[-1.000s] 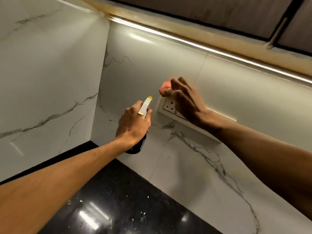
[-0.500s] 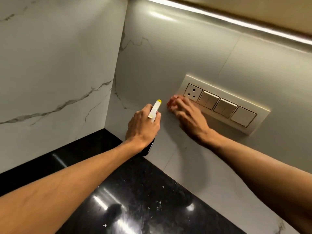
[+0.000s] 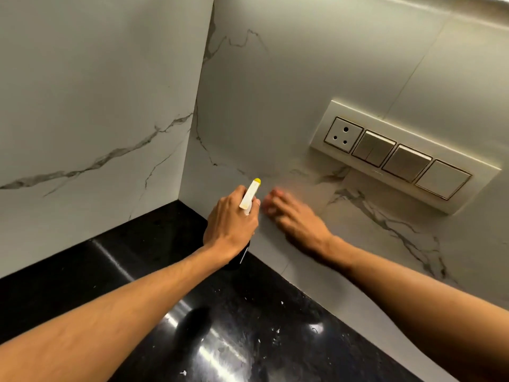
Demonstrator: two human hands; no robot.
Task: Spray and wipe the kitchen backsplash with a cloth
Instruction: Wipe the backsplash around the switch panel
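Left hand (image 3: pixel 232 222): we record it curled round the spray bottle's neck and holding it above the worktop.
Spray bottle (image 3: pixel 250 196): white head with a yellow tip that points at the backsplash; the dark body shows under the fist.
Right hand (image 3: pixel 296 220): blurred; we read it as lying flat on the backsplash with its fingers stretched out, just beside the nozzle.
Cloth (image 3: pixel 273 193): only a pinkish smear at the right fingertips, against the wall; we cannot tell its outline.
Backsplash (image 3: pixel 275 106): pale veined marble.
Switch plate (image 3: pixel 405 158): one socket and three switches, up and right of the hands.
Worktop (image 3: pixel 154 274): glossy black, flecked with white.
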